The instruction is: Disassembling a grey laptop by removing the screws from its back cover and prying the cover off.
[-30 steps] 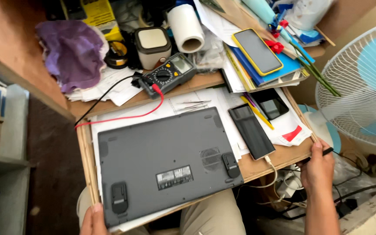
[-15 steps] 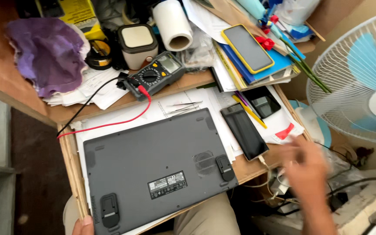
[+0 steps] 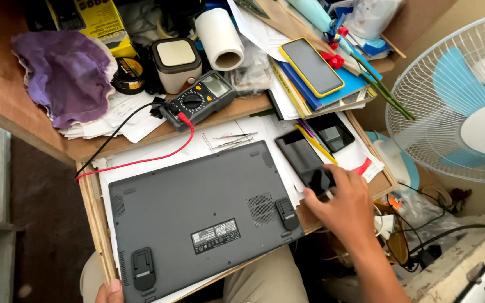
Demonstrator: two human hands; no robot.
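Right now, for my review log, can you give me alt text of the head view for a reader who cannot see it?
A person's right hand rests on the near end of a black phone lying beside an upside-down grey laptop on a cluttered wooden desk. The left hand touches the laptop's near corner. Behind lie a multimeter, a yellow-cased phone and a fan.

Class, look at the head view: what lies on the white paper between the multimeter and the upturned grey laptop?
Metal tweezers and the multimeter's red lead lie above the laptop.
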